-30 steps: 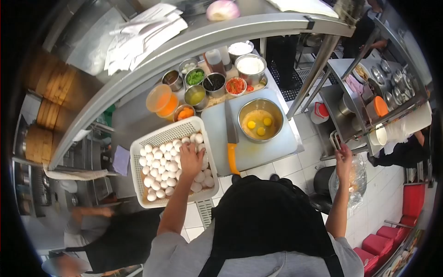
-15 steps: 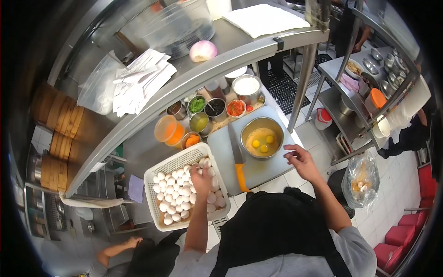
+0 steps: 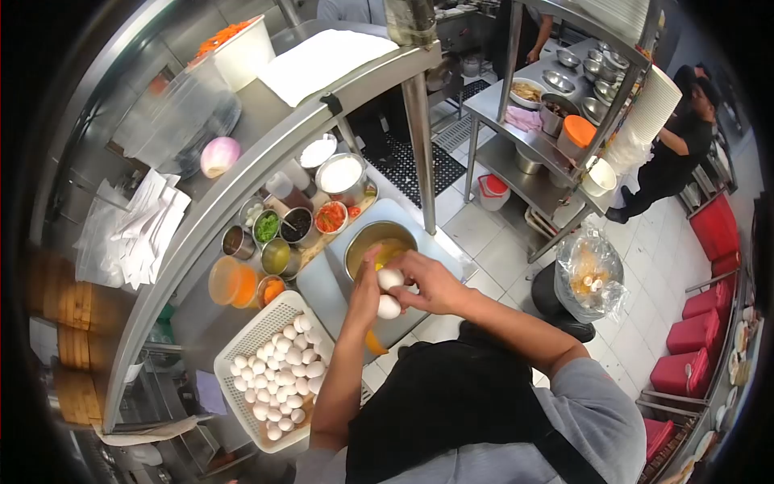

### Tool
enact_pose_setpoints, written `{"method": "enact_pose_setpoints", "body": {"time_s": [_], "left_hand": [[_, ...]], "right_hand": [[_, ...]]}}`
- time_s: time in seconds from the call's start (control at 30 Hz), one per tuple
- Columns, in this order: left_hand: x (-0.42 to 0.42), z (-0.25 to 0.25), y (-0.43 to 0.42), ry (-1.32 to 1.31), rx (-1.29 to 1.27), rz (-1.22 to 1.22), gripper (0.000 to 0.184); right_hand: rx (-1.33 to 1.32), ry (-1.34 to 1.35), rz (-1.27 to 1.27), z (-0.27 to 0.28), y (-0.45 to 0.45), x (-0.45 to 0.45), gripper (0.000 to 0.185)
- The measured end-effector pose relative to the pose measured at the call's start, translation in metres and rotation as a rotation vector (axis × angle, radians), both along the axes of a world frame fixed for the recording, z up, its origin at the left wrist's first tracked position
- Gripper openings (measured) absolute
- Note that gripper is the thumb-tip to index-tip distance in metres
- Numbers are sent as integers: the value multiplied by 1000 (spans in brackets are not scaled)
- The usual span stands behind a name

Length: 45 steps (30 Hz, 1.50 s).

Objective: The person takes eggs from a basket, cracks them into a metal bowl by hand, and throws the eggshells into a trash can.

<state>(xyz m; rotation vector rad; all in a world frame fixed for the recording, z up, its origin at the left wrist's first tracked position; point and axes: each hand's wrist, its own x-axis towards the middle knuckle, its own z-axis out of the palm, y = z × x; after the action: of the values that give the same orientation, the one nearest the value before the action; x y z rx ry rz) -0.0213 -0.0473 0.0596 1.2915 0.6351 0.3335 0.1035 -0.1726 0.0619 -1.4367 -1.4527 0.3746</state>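
Over the near side of the metal bowl [image 3: 355,248], my two hands meet around two white eggs. My left hand [image 3: 365,292] is closed at the eggs' left side. My right hand [image 3: 435,284] has its fingers curled on them from the right. The upper egg [image 3: 390,279] and the lower egg [image 3: 389,306] sit between the hands; which hand bears more of each is hard to tell. Yellow beaten-looking egg shows in the bowl, partly hidden by my hands. The bowl stands on a pale cutting board [image 3: 319,280]. An orange knife handle [image 3: 376,343] pokes out below my left hand.
A white basket [image 3: 234,355] of many eggs stands left of my left forearm. Containers of chopped greens [image 3: 266,227], red pieces [image 3: 330,216] and orange liquid [image 3: 234,282] line the board. A metal shelf edge [image 3: 266,149] arches overhead. A lined bin [image 3: 592,274] stands right.
My left hand has left the egg basket and come to the bowl, with two eggs now between both hands. My right hand has moved in to meet it. The camera view has shifted right.
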Motion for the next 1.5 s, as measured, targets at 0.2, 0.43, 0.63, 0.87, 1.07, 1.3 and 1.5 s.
{"method": "enact_pose_setpoints", "body": {"time_s": [0.2, 0.43, 0.63, 0.87, 1.07, 1.3, 1.5], "left_hand": [[22, 2, 4, -26, -367, -27, 82], [-17, -24, 26, -110, -540, 198, 46], [-11, -6, 17, -152, -187, 133, 31], [28, 7, 26, -48, 349, -119, 44], [20, -16, 50, 24, 362, -115, 35], [21, -29, 48, 161, 235, -23, 28], [31, -28, 51, 361, 255, -18, 26]], "right_hand": [[183, 1027, -363, -26, 8, 72, 29], [307, 770, -607, -40, 54, 133, 35], [154, 996, -457, -46, 27, 124, 36], [-178, 1078, -38, -29, 22, 56, 28], [-301, 580, -15, -24, 50, 37, 29], [33, -229, 2, -44, 65, 27, 37], [-157, -365, -63, -62, 78, 17, 32]]}}
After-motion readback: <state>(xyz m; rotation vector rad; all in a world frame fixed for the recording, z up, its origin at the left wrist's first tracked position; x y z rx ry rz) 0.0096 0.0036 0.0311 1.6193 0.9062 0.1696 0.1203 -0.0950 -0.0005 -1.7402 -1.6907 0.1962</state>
